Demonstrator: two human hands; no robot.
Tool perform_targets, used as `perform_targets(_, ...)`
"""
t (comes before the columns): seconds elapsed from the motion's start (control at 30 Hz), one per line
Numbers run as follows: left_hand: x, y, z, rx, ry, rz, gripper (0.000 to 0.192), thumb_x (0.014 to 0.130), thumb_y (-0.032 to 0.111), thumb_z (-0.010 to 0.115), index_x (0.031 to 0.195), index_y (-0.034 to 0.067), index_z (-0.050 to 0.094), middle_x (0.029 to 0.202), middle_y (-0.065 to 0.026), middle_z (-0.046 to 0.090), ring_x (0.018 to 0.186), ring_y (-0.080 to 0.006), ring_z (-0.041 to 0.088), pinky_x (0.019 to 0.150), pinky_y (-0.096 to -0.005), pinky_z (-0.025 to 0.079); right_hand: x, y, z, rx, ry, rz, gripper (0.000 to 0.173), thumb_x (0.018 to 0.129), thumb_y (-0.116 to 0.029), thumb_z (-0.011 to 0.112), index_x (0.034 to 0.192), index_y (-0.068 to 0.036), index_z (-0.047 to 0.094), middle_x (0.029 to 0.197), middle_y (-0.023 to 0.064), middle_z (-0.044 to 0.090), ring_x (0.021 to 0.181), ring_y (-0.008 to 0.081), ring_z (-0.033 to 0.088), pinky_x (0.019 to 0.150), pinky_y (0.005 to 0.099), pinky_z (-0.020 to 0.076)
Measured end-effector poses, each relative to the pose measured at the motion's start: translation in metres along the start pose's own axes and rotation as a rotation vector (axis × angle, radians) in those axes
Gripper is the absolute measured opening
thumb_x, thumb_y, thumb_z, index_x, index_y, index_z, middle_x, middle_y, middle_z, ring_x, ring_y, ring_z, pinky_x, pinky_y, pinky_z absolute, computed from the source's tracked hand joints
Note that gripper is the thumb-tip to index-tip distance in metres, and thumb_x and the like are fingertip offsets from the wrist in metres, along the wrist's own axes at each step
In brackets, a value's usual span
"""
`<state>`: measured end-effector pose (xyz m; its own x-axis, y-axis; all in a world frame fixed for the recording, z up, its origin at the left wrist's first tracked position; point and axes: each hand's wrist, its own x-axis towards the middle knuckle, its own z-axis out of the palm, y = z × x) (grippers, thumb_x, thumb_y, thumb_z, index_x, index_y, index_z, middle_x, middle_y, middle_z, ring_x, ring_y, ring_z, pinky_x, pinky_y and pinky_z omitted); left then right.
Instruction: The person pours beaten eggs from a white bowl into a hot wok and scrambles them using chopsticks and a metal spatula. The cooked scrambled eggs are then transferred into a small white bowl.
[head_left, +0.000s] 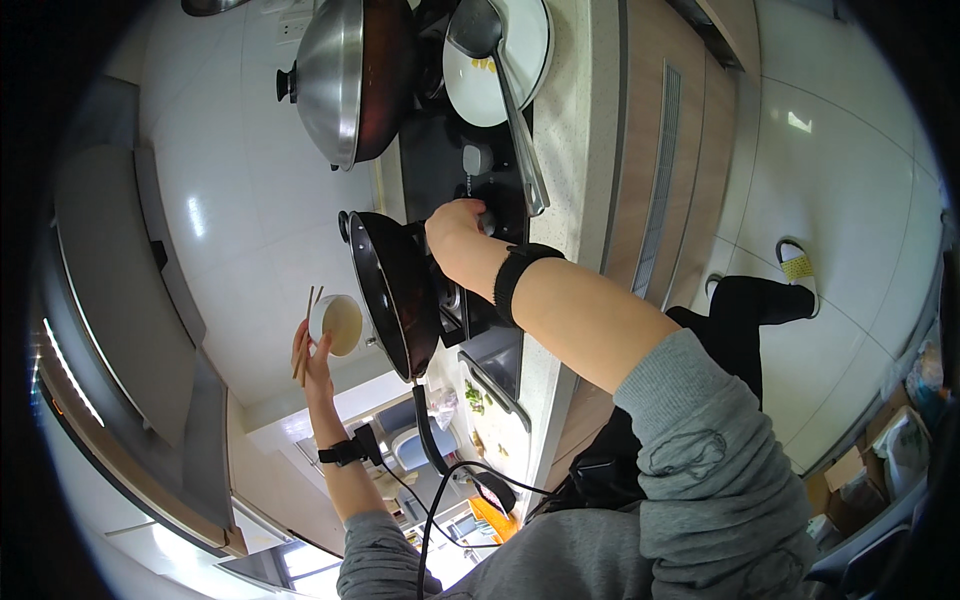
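My left hand (316, 358) holds a small white bowl (339, 324) and a pair of wooden chopsticks (306, 337). The bowl's inside looks pale yellow; whether it holds anything is unclear. Beside it, a dark wok (390, 292) with a long black handle (426, 435) sits tilted in the view over the black hob (499, 360). At the hob's front, the fingers of my right hand (469, 217) are closed around a control knob (487, 223), partly hidden by the hand. Another grey knob (476, 160) is near that hand. A metal spatula (514, 112) lies across a white plate (480, 101) with yellow food bits.
A second wok (382, 82) under a domed steel lid (326, 86) stands at the hob's far end. A cutting board (499, 435) with chopped green pieces lies near the wok's handle. A black cable (427, 517) loops before my body. Open cardboard boxes (859, 480) stand by the floor.
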<state>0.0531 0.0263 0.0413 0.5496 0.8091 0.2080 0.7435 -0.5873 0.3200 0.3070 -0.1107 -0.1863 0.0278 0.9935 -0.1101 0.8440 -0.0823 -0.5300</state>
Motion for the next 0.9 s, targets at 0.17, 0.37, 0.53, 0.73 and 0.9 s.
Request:
perform_targets(0.17, -0.003, 0.003, -0.003, 0.086, 0.020, -0.034, 0.063, 0.074, 0.018, 0.080, 0.131, 0.003, 0.056, 0.106, -0.0037, 0.055, 0.099, -0.0143, 0.047, 0.087, -0.0294, 0.041, -0.004, 0.000, 0.001, -0.059, 0.009, -0.020, 0.041, 0.072, -0.024, 0.076, 0.110, -0.009, 0.074, 0.105, 0.0125, 0.071, 0.095, 0.0350, 0.068, 0.080, 0.0523, 0.0545)
perform_targets(0.37, -0.015, 0.010, -0.002, 0.082, 0.023, 0.035, 0.059, 0.076, 0.015, 0.079, 0.129, 0.002, 0.057, 0.113, -0.0065, 0.058, 0.104, -0.0168, 0.053, 0.087, -0.0314, 0.046, -0.037, -0.001, -0.033, -0.080, 0.101, 0.079, 0.039, 0.074, -0.019, 0.073, 0.111, -0.006, 0.072, 0.112, 0.0171, 0.068, 0.107, 0.0390, 0.062, 0.082, 0.0535, 0.0522)
perform_targets(0.53, -0.027, 0.018, 0.001, -0.134, -0.045, 0.090, 0.061, 0.077, 0.020, 0.080, 0.129, 0.002, 0.055, 0.115, -0.0096, 0.062, 0.106, -0.0208, 0.058, 0.088, -0.0325, 0.049, -0.051, -0.020, -0.105, -0.032, 0.327, -0.103, 0.022, 0.077, -0.012, 0.067, 0.097, -0.006, 0.073, 0.098, 0.0136, 0.071, 0.089, 0.0289, 0.070, 0.072, 0.0431, 0.0566)
perform_targets(0.73, -0.049, 0.044, 0.000, -0.035, -0.002, 0.217, 0.060, 0.075, 0.026, 0.079, 0.125, 0.003, 0.056, 0.112, -0.0134, 0.065, 0.100, -0.0239, 0.062, 0.087, -0.0324, 0.048, -0.064, -0.094, -0.165, 0.051, 0.654, -0.656, 0.042, 0.076, -0.027, 0.078, 0.099, -0.002, 0.052, 0.092, 0.0145, 0.061, 0.088, 0.0320, 0.064, 0.074, 0.0391, 0.0543)
perform_targets(0.9, -0.064, 0.049, 0.001, -0.066, -0.026, 0.264, 0.048, 0.074, 0.022, 0.076, 0.116, 0.005, 0.059, 0.103, -0.0144, 0.064, 0.095, -0.0320, 0.061, 0.082, -0.0369, 0.049, -0.059, -0.161, -0.177, -0.001, 0.538, -1.004, 0.050, 0.074, -0.031, 0.079, 0.104, -0.003, 0.051, 0.098, 0.0136, 0.057, 0.093, 0.0317, 0.061, 0.077, 0.0402, 0.0525)
